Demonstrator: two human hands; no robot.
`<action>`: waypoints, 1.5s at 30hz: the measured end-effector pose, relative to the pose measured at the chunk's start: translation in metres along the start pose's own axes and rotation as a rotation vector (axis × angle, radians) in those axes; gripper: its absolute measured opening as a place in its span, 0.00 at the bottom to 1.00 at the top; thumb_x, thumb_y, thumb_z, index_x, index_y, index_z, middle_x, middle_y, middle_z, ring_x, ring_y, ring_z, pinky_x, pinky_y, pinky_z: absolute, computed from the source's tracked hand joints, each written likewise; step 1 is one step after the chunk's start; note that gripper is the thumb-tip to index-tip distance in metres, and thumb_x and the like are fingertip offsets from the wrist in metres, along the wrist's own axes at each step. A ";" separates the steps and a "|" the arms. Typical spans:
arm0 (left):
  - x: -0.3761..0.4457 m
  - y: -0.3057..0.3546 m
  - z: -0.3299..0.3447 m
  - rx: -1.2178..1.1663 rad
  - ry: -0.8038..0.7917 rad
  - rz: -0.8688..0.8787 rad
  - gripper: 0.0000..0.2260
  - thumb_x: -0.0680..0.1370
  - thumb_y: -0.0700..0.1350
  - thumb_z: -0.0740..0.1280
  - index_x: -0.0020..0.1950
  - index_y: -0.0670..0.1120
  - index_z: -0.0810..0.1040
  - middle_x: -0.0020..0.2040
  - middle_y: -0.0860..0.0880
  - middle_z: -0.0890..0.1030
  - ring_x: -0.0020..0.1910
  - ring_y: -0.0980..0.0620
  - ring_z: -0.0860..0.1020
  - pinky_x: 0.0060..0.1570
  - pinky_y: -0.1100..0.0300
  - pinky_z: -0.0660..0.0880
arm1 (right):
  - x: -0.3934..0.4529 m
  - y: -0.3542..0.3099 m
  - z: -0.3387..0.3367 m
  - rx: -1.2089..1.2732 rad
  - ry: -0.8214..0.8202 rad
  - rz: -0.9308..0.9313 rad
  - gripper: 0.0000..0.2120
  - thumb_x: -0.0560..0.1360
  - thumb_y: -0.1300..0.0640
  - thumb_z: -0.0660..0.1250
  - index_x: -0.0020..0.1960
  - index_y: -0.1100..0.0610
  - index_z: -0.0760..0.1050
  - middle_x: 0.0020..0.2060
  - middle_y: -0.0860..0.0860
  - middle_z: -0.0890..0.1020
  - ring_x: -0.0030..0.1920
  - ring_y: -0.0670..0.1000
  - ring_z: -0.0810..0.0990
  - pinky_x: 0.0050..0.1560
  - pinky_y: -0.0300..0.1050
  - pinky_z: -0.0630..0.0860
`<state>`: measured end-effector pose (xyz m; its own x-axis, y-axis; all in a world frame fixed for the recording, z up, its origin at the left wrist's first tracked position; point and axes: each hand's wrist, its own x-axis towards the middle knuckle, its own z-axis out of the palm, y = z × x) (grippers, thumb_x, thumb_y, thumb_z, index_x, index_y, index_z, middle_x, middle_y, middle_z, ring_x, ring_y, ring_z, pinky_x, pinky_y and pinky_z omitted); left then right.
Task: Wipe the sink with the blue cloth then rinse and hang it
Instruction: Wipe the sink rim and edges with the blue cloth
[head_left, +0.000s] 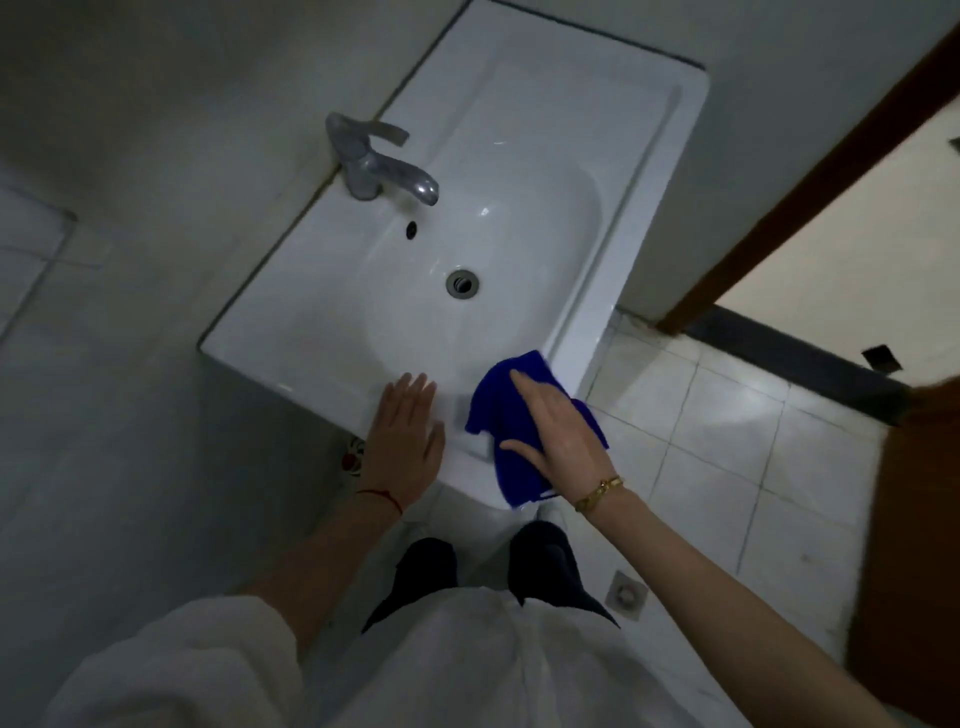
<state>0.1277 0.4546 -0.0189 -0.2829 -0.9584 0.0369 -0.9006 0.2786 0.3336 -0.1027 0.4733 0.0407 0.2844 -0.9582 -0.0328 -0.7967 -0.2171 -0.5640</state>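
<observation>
Your right hand (558, 436) lies flat on the cloth (511, 415), fingers straight, pressing it onto the sink (519, 156) front rim, near the right corner. Part of the cloth hangs over the edge. Your left hand (408, 441) rests open on the rim just beside the cloth, not touching it.

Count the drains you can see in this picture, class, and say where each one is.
2. One drain sits at the bottom of the sink basin; the other drain is set in the floor tiles, near the person's feet. Others may lie out of view.
</observation>
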 end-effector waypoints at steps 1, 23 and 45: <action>-0.002 0.001 0.002 0.003 0.027 -0.050 0.24 0.81 0.48 0.54 0.74 0.37 0.67 0.74 0.40 0.69 0.75 0.41 0.65 0.78 0.50 0.50 | 0.006 0.006 0.000 0.009 -0.101 -0.087 0.36 0.76 0.46 0.66 0.77 0.59 0.56 0.71 0.57 0.68 0.70 0.56 0.68 0.71 0.54 0.65; 0.003 0.001 0.006 -0.243 0.453 -0.971 0.30 0.82 0.56 0.45 0.80 0.40 0.53 0.80 0.43 0.56 0.79 0.48 0.54 0.78 0.54 0.53 | 0.135 -0.001 0.076 0.023 -0.563 -0.582 0.27 0.81 0.58 0.59 0.77 0.54 0.51 0.76 0.47 0.52 0.76 0.48 0.46 0.76 0.44 0.47; 0.067 -0.016 -0.012 -0.243 0.587 -1.246 0.29 0.84 0.51 0.57 0.80 0.40 0.51 0.81 0.43 0.53 0.79 0.46 0.52 0.78 0.51 0.54 | 0.270 -0.053 0.093 0.347 -0.573 -0.622 0.21 0.81 0.61 0.57 0.73 0.52 0.63 0.73 0.50 0.65 0.73 0.49 0.62 0.74 0.42 0.58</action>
<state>0.1272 0.3848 -0.0104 0.8833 -0.4673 -0.0369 -0.3586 -0.7243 0.5888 0.0655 0.2431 -0.0148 0.9039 -0.4276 0.0076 -0.2323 -0.5059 -0.8307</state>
